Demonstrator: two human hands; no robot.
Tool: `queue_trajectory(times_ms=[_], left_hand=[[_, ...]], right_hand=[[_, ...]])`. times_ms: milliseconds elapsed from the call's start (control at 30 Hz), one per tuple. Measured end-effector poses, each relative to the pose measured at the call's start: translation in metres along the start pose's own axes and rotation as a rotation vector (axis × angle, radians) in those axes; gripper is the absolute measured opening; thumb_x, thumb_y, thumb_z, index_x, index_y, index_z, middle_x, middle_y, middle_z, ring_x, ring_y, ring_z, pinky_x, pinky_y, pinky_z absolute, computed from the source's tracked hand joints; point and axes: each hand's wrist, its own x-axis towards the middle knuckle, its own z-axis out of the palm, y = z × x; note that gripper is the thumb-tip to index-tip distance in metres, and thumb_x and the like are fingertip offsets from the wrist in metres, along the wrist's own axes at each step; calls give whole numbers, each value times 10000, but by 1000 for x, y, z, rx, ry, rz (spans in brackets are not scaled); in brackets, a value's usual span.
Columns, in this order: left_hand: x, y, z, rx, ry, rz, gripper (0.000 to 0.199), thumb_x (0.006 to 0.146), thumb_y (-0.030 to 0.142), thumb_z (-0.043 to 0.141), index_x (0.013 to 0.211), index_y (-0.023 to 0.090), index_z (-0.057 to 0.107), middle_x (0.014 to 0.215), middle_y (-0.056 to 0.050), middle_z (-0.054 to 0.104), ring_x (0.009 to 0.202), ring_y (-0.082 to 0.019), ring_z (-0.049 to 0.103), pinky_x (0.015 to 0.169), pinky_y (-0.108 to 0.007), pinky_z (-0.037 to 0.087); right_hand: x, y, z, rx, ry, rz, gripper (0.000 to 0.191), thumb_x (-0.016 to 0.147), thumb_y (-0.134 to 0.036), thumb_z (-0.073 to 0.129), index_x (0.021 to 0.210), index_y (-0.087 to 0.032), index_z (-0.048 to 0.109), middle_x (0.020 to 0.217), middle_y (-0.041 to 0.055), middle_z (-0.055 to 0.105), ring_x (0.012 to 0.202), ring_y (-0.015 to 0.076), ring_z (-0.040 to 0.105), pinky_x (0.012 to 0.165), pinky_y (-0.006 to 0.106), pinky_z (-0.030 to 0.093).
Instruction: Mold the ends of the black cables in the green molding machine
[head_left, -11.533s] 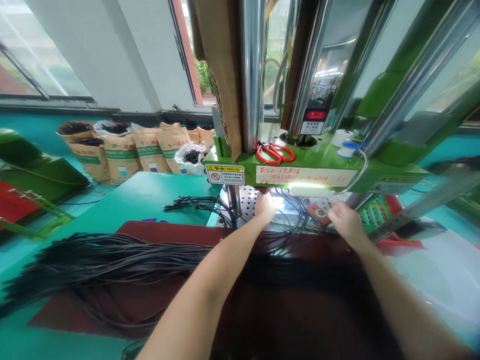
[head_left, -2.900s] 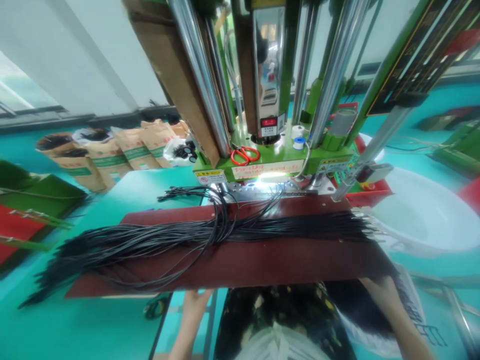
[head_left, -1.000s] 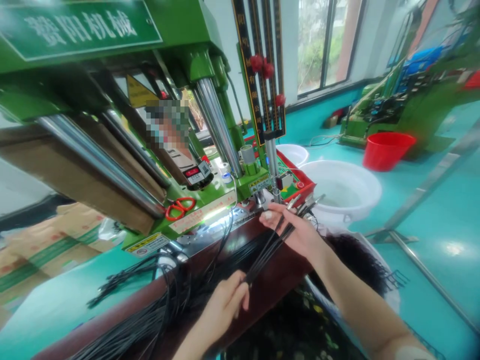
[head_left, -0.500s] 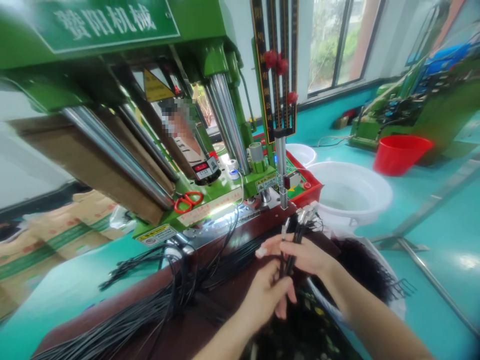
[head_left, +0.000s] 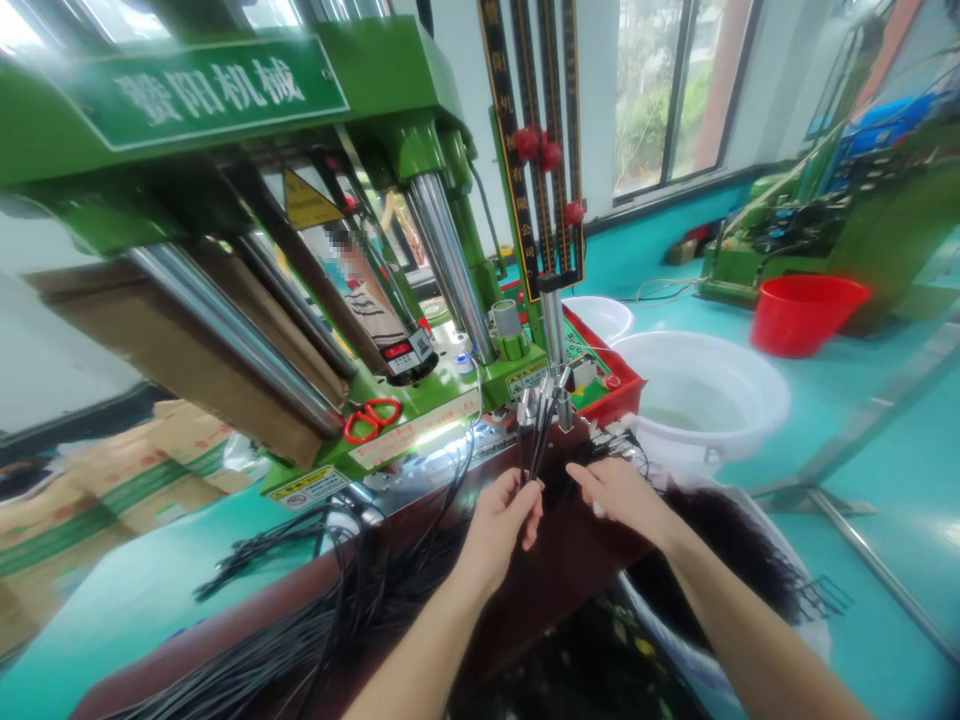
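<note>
Several thin black cables (head_left: pixel 541 432) with silvery metal connectors at their upper ends stand up out of my left hand (head_left: pixel 504 520). Its thumb and fingers are closed round them. To the right, my right hand (head_left: pixel 619 492) is over more dark cables with metal ends (head_left: pixel 619 440) at the table edge. Its fingers are curled and a white cover shows on one fingertip. What they hold, if anything, is hidden. A long bundle of black cables (head_left: pixel 300 620) lies on the dark red table (head_left: pixel 517 610) to the left of my hands.
A green press (head_left: pixel 405 90) stands ahead, with orange-handled scissors (head_left: pixel 373 420) on its bed. Right of it are a red control box (head_left: pixel 626 385), a white tub (head_left: pixel 705 380) and a red bucket (head_left: pixel 810 315). A person is partly visible behind the press. Cartons (head_left: pixel 112 490) lie at left.
My left hand has moved slightly left and up with the cables, whose ends now stand before the press. My right hand has come off them and is now apart, farther right.
</note>
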Motion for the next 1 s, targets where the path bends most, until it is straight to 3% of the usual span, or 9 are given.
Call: queue_trajectory(times_ms=[67, 167, 233, 333, 467, 600, 700, 800, 1000], left_hand=[[-3, 3, 1, -27, -1, -8, 268, 791, 420, 508, 820, 153, 496, 574, 56, 448, 391, -33, 352, 353, -162, 249], [-7, 5, 6, -20, -15, -39, 285, 788, 434, 511, 833, 153, 497, 537, 63, 449, 366, -24, 331, 338, -149, 204], [-11, 2, 11, -23, -13, -68, 297, 759, 442, 551, 804, 154, 492, 501, 71, 441, 344, -19, 313, 326, -144, 179], [-21, -8, 16, -85, 2, -137, 323, 700, 438, 624, 730, 164, 456, 440, 85, 418, 311, -18, 289, 307, -139, 163], [-45, -28, 14, -262, -23, -302, 339, 721, 471, 592, 753, 155, 475, 412, 70, 440, 278, -25, 293, 276, -132, 169], [-67, -46, 16, -395, -108, -413, 463, 749, 566, 495, 806, 107, 517, 464, -26, 555, 315, -89, 463, 299, -168, 340], [-72, -53, 23, -475, -32, -327, 458, 727, 549, 539, 842, 106, 507, 613, -77, 632, 397, -122, 551, 353, -201, 420], [-70, -57, 31, -462, 83, -245, 414, 771, 511, 509, 765, 97, 513, 623, -74, 626, 352, -84, 503, 311, -166, 367], [-66, -56, 34, -451, 101, -167, 470, 815, 516, 431, 836, 64, 563, 649, -96, 629, 450, -120, 567, 397, -209, 444]], right_hand=[[1, -2, -6, -52, -34, -24, 515, 813, -526, 415, 463, -176, 559, 349, 1, 481, 382, 121, 475, 517, 279, 398], [0, -16, -7, 368, -98, -179, 323, 776, -457, 532, 858, -164, 640, 646, 28, 644, 605, 153, 591, 594, 280, 453], [1, -29, -4, 684, -142, -245, 396, 730, -375, 623, 1073, -186, 569, 856, 41, 663, 777, 171, 612, 705, 306, 473], [3, -45, 4, 903, -224, -188, 346, 733, -320, 637, 1044, -178, 583, 871, 50, 668, 785, 175, 623, 755, 344, 470], [-2, -48, 15, 812, -462, -119, 243, 774, -355, 590, 860, -135, 645, 751, 58, 682, 733, 183, 633, 719, 356, 484], [-18, -34, 33, 651, -615, -136, 237, 797, -338, 560, 783, -131, 675, 806, 69, 694, 780, 164, 625, 757, 312, 474], [-30, -21, 50, 658, -661, -31, 283, 782, -373, 569, 812, -116, 685, 788, 75, 686, 642, 132, 622, 545, 221, 479], [-37, -10, 60, 649, -655, 104, 375, 776, -437, 558, 910, -106, 674, 657, 51, 662, 368, 70, 503, 320, 174, 355], [-39, -6, 55, 655, -651, 148, 438, 792, -463, 531, 1020, -103, 632, 365, -56, 476, 256, 69, 400, 251, 154, 258]])
